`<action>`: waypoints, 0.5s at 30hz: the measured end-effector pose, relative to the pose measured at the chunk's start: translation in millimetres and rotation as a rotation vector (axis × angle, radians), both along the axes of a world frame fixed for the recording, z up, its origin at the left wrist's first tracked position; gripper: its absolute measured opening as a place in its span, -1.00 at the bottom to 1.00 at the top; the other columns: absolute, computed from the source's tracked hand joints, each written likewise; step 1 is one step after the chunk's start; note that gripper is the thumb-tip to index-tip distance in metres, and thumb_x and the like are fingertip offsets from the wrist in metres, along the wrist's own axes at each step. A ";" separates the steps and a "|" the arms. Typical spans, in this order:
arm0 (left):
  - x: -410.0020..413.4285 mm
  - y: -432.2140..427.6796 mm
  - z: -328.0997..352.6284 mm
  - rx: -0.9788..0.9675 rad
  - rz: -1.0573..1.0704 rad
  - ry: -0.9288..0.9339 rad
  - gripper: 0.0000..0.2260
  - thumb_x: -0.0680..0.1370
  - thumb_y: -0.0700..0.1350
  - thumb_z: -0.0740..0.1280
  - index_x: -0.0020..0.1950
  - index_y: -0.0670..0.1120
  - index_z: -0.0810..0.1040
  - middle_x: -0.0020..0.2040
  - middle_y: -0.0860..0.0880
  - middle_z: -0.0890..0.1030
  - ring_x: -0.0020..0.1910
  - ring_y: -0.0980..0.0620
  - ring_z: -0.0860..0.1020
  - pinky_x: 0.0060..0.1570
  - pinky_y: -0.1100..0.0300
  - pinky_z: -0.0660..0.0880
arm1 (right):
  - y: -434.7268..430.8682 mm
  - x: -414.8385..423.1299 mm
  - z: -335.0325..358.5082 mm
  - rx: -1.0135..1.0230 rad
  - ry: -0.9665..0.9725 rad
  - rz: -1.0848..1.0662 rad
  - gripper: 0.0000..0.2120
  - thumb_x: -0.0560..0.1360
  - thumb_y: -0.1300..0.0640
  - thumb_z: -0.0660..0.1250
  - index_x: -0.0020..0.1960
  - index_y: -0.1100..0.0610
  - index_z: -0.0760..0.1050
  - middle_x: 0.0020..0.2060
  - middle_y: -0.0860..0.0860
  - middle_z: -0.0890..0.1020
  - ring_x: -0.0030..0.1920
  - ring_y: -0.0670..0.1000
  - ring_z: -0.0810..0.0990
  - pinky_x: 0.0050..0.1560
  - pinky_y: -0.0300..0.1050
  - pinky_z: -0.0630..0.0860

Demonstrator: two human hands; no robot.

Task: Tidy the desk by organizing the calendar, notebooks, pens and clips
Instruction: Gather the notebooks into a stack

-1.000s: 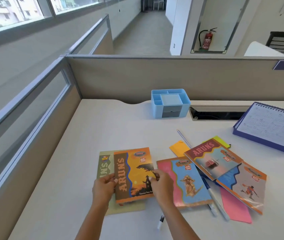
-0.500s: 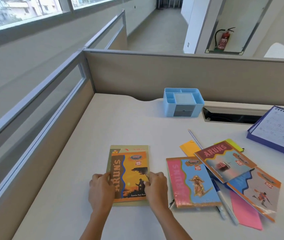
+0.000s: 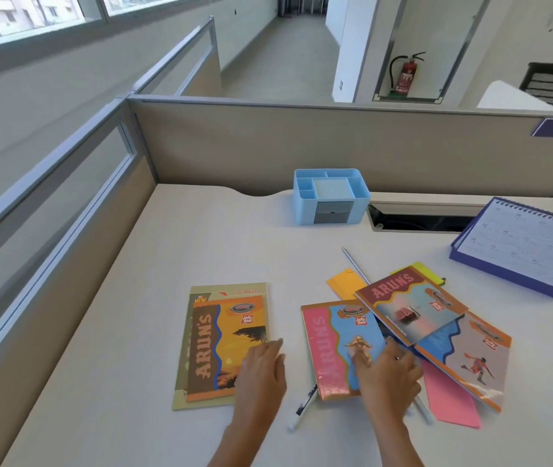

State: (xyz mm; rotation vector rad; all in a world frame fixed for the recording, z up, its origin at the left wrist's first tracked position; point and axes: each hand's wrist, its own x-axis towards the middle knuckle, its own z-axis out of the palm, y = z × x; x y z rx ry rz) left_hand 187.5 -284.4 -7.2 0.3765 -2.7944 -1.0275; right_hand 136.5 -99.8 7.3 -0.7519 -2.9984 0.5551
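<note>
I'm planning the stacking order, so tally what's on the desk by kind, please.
Notebooks: 5, from the orange notebook to the sports-cover notebook
Pens and markers in view: 3
Coloured paper sheets: 3
Desk calendar: 1
Blue desk organizer: 1
Total: 13

You have an orange-and-brown notebook (image 3: pixel 226 345) on an olive one (image 3: pixel 184 348), a pink-and-blue notebook (image 3: pixel 332 348), a light blue organiser (image 3: pixel 330 197), a blue-edged calendar (image 3: pixel 518 251) and pink paper (image 3: pixel 450 399).
</note>
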 end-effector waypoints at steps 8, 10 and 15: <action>-23.2 52.6 14.8 0.112 0.061 -0.193 -0.77 0.60 -0.16 0.18 0.11 -0.13 0.61 -0.05 -0.07 0.68 -0.17 0.01 0.55 -0.20 0.23 0.39 | 1.0 -2.8 -0.8 -0.159 0.040 -0.028 -0.40 0.39 -0.06 0.47 0.31 0.22 0.42 0.16 0.25 0.44 0.13 0.23 0.33 0.04 0.05 0.40; -25.7 52.9 19.9 0.190 0.144 -0.212 -0.78 0.59 -0.18 0.22 0.12 -0.16 0.62 0.01 -0.08 0.68 -0.14 0.01 0.58 -0.19 0.28 0.34 | 2.0 -1.5 -1.1 -0.205 0.055 -0.036 -0.45 0.40 0.03 0.47 0.31 0.22 0.44 0.14 0.25 0.44 0.11 0.23 0.33 0.02 0.02 0.37; -25.1 40.9 26.5 0.340 0.241 -0.219 -0.79 0.55 -0.19 0.34 0.16 -0.09 0.64 0.00 -0.02 0.69 -0.17 0.11 0.59 -0.22 0.31 0.44 | -3.6 -0.5 2.1 -0.326 0.117 -0.063 -0.52 0.43 0.16 0.44 0.30 0.25 0.44 0.14 0.28 0.46 0.15 0.27 0.35 -0.03 -0.03 0.32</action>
